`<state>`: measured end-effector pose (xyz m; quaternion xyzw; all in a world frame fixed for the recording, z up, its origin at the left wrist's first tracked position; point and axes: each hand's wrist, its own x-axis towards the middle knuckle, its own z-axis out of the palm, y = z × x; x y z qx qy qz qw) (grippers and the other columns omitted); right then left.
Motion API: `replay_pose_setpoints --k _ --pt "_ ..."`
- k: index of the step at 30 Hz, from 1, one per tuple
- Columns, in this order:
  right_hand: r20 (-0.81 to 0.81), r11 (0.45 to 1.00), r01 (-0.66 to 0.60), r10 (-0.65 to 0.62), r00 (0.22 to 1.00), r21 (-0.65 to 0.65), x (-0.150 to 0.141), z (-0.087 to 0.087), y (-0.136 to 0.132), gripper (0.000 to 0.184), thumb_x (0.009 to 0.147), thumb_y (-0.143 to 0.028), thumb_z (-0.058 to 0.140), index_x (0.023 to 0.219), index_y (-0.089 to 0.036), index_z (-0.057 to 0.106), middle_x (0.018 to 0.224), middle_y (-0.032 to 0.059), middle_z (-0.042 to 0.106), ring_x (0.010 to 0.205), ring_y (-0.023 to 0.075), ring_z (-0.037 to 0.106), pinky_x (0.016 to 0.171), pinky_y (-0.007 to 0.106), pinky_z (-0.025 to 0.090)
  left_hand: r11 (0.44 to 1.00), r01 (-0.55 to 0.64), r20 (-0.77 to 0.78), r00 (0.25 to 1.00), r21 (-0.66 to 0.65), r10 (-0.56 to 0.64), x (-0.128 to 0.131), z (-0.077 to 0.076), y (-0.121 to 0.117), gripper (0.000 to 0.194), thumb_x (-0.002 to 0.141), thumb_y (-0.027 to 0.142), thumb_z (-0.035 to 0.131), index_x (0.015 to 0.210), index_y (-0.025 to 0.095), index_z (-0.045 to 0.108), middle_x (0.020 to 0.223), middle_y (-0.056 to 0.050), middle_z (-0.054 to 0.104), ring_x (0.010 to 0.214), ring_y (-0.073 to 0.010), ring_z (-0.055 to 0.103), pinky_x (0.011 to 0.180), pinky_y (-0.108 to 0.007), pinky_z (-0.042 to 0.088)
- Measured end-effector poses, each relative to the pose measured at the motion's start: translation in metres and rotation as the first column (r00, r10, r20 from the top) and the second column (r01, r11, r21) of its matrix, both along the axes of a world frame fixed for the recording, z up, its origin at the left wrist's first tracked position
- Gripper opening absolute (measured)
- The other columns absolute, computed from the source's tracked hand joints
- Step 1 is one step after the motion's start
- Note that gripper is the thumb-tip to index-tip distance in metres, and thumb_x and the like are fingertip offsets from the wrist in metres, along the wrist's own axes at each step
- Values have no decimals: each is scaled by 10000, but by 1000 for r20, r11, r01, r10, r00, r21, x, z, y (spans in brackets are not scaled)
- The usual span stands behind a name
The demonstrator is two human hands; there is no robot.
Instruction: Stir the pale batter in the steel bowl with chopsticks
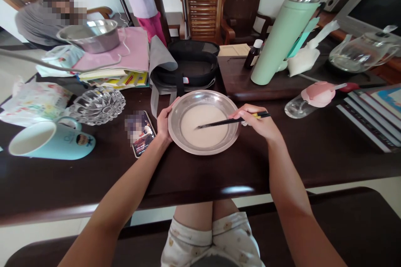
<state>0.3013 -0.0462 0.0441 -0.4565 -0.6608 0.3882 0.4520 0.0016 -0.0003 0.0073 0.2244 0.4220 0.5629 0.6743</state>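
A round steel basin (pixel 203 151) sits in front of me on the dark table, holding a pale, milky liquid (pixel 200 117). Its left rim is gripped by my left hand (pixel 163 122), whose thumb and fingers close around the edge. My right hand (pixel 253 120) pinches a pair of dark chopsticks (pixel 219 123) with gold-coloured ends. Their tips reach into the liquid near the basin's middle. Left of the basin lies a phone (pixel 142 135) with its screen lit.
A light blue mug (pixel 46 139) and a glass dish (pixel 100 106) stand at left. Behind the basin is a black case (pixel 188 64). Rightward are a green thermos (pixel 278 41), a pink-topped bottle (pixel 308 99), books (pixel 376 117) and a glass teapot (pixel 360 54). Someone sits at far left.
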Motion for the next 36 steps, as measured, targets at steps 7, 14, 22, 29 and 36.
replay_pose_setpoints --k 7,14,22,29,36 --pt "-48 996 90 -91 995 -19 6 2 -1 553 889 -770 763 676 -259 761 745 57 835 705 233 787 675 361 627 1000 0 9 1000 -1 0 1 2 -1 697 947 296 508 1633 201 587 1399 -81 805 1290 -373 753 1121 -533 617" --pt "-22 994 106 -105 994 28 3 -2 2 518 880 -778 768 762 -275 799 874 60 875 848 254 823 782 389 654 1000 -8 5 1000 5 8 1 -1 1 705 941 289 499 1637 208 586 1402 -74 804 1293 -363 753 1121 -524 620" --pt "-35 1000 13 -14 999 -21 0 1 -1 548 872 -793 765 701 -272 781 775 48 847 733 230 787 745 378 646 997 -53 56 997 -62 57 6 10 -3 681 979 247 439 1644 195 574 1388 -65 812 1322 -333 743 1139 -484 611" --pt "-73 985 165 -162 984 42 7 0 1 551 890 -774 762 683 -263 760 781 59 853 724 232 796 701 367 632 998 -45 40 998 -44 46 4 6 -1 681 962 257 471 1625 167 595 1367 -82 820 1297 -354 752 1140 -503 608" --pt "-32 1000 1 0 999 20 -1 -3 0 525 888 -767 768 755 -261 813 829 57 866 819 241 828 739 354 642 999 -35 23 999 11 35 0 -4 2 682 932 267 508 1598 171 619 1336 -78 831 1270 -344 766 1122 -476 615"
